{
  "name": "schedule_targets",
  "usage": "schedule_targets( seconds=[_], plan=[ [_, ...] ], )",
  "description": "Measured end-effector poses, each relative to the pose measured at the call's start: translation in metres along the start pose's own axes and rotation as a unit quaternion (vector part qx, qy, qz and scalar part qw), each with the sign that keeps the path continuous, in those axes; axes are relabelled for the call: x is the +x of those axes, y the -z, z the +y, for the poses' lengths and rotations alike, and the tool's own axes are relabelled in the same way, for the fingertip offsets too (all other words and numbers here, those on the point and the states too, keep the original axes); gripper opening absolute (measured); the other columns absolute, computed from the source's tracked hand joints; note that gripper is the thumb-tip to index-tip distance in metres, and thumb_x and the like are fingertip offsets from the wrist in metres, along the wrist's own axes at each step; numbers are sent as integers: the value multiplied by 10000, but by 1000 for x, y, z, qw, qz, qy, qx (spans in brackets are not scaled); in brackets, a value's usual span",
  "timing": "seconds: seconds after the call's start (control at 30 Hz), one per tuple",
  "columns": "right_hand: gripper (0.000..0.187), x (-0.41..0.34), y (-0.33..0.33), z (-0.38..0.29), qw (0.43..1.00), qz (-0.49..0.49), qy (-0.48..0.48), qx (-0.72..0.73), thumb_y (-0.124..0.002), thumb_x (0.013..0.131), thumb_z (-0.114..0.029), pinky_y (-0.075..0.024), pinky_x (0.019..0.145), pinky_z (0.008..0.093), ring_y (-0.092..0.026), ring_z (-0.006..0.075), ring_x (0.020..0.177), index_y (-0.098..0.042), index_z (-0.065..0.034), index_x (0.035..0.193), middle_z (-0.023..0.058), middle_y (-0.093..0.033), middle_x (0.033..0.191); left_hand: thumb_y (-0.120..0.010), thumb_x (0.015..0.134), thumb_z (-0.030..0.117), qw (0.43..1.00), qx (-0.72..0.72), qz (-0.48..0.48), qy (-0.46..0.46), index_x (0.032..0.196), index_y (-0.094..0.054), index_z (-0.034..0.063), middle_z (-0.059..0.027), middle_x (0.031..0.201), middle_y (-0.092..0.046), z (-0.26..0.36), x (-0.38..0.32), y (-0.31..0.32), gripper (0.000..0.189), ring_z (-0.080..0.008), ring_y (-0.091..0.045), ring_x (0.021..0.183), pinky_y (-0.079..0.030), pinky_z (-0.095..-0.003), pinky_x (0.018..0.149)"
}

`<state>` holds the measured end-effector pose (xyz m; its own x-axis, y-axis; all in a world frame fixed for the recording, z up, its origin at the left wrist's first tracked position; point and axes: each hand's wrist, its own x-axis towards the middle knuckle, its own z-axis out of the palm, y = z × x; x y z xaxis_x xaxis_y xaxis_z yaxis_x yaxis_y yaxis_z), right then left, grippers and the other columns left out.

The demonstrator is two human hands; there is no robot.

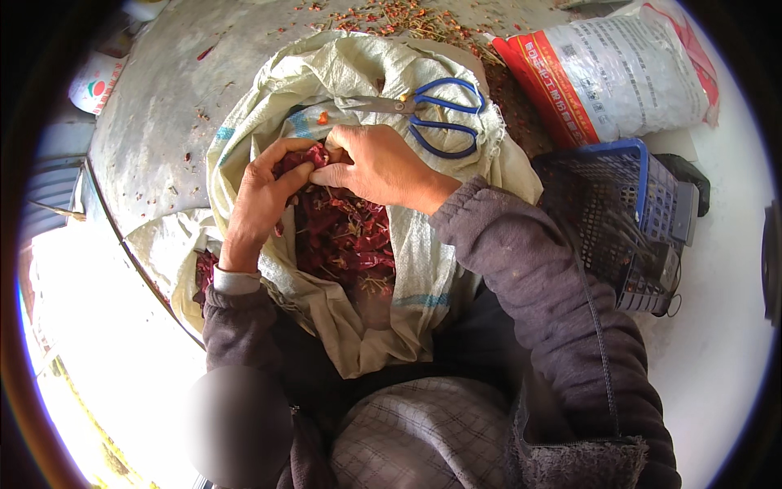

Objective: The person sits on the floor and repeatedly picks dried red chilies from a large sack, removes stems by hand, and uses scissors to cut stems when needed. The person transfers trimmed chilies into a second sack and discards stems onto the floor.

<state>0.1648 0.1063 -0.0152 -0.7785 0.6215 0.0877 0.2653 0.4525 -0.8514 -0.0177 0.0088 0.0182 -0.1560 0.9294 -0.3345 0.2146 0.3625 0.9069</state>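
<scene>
My left hand [264, 194] holds a dark red dried chili pepper [297, 160] between thumb and fingers. From the other side, the fingertips of my right hand [372, 165] pinch at the pepper's end. Both hands are above the mouth of a white woven sack [421, 269] with blue stripes, its top rolled outward. Inside lies a heap of dried red chili peppers [345, 244] with stems. Scissors [449, 104] with blue-coated handles rest on the sack's far rim, beyond my right hand. An orange scrap [322, 118] lies close to the blades.
To the right stands a dark plastic basket [611, 150] with a blue rim. Behind it lies a printed red and white bag [623, 73]. Stems and red bits [397, 15] litter the concrete floor [165, 79]. Another woven sack [171, 244] with red contents stands at my left.
</scene>
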Motion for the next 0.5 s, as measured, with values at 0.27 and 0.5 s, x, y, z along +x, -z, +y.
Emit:
schedule_targets(
  seconds=[0.27,0.5],
  plan=[
    [288,3,-5,6,991,40,59,110,-729,925,-261,-539,668,401,-719,300,745,-650,11,979,159,-712,790,-668,969,114,981,-171,71,53,1105,-677,106,53,941,-675,-11,7,1,137,-24,-552,769,-423,-202,643],
    [329,2,-1,4,998,35,35,45,-643,972,-305,-516,676,464,-682,404,757,-652,22,932,230,-678,785,-673,959,85,998,-40,48,-27,1129,-662,76,60,928,-658,-18,8,-3,171,-9,-536,785,-425,-200,649]
  ],
)
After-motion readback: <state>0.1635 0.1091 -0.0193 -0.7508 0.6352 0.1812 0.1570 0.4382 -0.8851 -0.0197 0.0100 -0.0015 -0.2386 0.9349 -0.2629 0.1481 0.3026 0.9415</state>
